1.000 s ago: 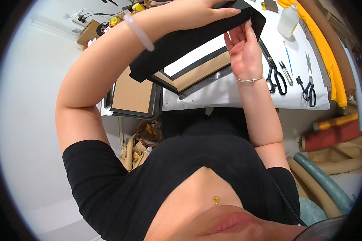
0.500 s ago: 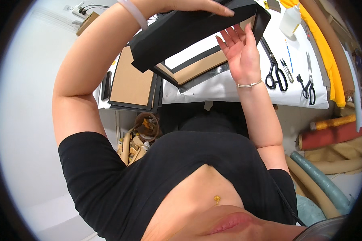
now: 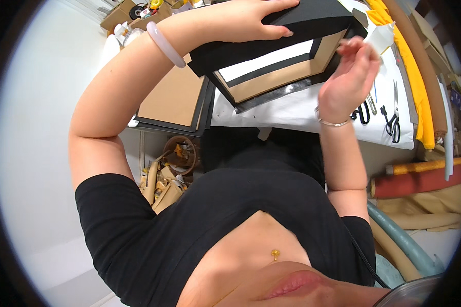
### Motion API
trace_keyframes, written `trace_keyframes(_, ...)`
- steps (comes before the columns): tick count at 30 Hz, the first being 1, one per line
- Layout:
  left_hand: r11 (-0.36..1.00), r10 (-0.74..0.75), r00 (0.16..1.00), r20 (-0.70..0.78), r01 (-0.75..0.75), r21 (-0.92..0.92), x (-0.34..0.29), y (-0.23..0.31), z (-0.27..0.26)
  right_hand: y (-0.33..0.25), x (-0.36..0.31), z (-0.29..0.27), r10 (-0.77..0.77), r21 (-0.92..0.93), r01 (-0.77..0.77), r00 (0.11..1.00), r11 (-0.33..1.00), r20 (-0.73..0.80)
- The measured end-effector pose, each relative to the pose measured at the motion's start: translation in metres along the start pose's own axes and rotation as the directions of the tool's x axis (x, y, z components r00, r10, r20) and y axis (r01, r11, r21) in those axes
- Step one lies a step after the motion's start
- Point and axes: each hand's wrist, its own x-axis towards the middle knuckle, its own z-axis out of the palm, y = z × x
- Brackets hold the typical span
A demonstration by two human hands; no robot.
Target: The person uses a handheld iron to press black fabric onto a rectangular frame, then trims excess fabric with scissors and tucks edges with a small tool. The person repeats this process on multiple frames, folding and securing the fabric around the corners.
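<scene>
A box-like frame in black covering (image 3: 315,18), with tan inner walls (image 3: 271,77), is tilted on the white-covered table (image 3: 292,107). My left hand (image 3: 256,20) lies across its upper black side, thumb and fingers stretched out and apart; some fingertips run out of the picture. By the frame's right end is my right hand (image 3: 348,77), raised, its fingers bent and smeared by motion. Whether it touches the frame or holds anything does not show. Below the right hand are the black handles of large shears (image 3: 363,112), partly covered by the wrist.
Tan boards with black borders (image 3: 171,100) are stacked at the left. Black-handled scissors (image 3: 393,125) lie at the right, near yellow cloth (image 3: 420,102). A waste bin (image 3: 182,153) stands below the table, and rolls of material (image 3: 415,179) lie at the lower right.
My right hand has come out of the frame's opening and moved right and up, its fingers now bent. My left hand has shifted down slightly on the black side, its thumb spread apart.
</scene>
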Motion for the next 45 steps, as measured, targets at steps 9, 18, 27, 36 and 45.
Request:
trace_keyframes(9, 0.919, 0.223, 0.964, -0.145, -0.258, -0.297, -0.026, -0.045, -0.014, -0.030, 0.082, 0.088, -0.034, -0.437, 0.541, 0.655, 0.718, 0.755)
trace_keyframes(18, 0.900, -0.011, 0.940, -0.341, -0.139, -0.413, -0.103, -0.071, 0.024, 0.004, 0.044, 0.133, 0.079, -0.355, 0.740, 0.382, 0.571, 0.921)
trace_keyframes(27, 0.830, 0.182, 0.852, -0.490, -0.401, -0.387, -0.100, -0.090, 0.042, -0.004, 0.026, 0.129, 0.038, -0.279, 0.867, 0.289, 0.412, 0.956)
trace_keyframes(36, 0.828, 0.205, 0.821, -0.533, -0.436, -0.353, -0.098, -0.094, 0.043, 0.012, -0.025, 0.074, 0.072, -0.332, 0.916, 0.324, 0.223, 0.943)
trace_keyframes(45, 0.818, 0.199, 0.834, -0.515, -0.431, -0.382, -0.095, -0.100, 0.047, 0.001, -0.055, 0.108, -0.076, -0.358, 0.864, 0.408, 0.355, 0.910)
